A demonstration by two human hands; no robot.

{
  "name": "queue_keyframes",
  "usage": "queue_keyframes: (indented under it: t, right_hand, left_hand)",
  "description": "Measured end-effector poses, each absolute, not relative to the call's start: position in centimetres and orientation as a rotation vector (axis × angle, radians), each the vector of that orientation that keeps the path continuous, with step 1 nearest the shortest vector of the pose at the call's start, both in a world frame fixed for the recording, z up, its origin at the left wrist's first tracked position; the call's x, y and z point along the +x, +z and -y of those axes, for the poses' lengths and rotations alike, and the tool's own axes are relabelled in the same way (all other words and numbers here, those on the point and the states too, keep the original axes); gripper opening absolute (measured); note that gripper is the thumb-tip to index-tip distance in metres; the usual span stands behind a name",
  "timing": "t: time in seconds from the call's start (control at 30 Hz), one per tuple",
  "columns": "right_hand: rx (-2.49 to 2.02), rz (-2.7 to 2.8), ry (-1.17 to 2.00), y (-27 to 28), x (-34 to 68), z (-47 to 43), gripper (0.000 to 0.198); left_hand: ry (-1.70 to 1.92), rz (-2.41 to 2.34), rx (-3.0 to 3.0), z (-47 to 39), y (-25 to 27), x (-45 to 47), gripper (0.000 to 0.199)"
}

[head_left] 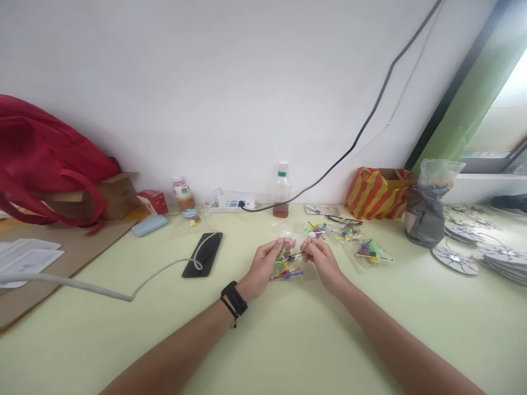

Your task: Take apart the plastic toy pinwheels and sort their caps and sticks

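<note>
Between my two hands lies a clear plastic bag with small green, yellow, red and blue plastic pieces in or on it. My left hand, with a black watch on its wrist, pinches the bag's left side, close to a pinkish piece. The fingers of my right hand are closed at the bag's right side, at the end of a thin dark stick-like piece. Whether they grip that piece or the bag film is too small to tell. Similar filled bags lie beyond my right hand.
A black phone with a pale cable is at left. A bottle and a power strip stand by the wall. A striped bag, a grey bag and flat grey discs are at right; a red bag is far left.
</note>
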State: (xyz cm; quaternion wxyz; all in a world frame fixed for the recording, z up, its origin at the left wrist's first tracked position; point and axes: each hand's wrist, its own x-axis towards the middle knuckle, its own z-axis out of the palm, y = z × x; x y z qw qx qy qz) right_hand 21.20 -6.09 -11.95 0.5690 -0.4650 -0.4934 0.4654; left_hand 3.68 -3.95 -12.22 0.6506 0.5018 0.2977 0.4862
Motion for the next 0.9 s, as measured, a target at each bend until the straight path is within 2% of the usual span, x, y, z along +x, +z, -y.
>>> queue_keyframes:
  t: [0.23,0.43,0.67,0.9]
  right_hand:
    - [-1.038,1.193,1.041,-11.6,20.8,6.4,0.003]
    - [-0.984,1.220,1.044,-10.2,21.0,7.1,0.021]
    - [-0.944,1.268,1.111,-8.8,21.5,7.8,0.026]
    - [-0.967,1.260,1.199,-9.6,21.5,7.7,0.024]
  left_hand:
    - [1.111,-0.690,1.129,4.6,-11.9,3.6,0.041]
    - [1.004,-0.633,1.071,5.1,-9.9,2.5,0.036]
    - [1.106,-0.823,1.388,4.6,-9.0,-0.3,0.028]
    - [1.133,-0.771,1.305,4.4,-9.7,-1.5,0.025]
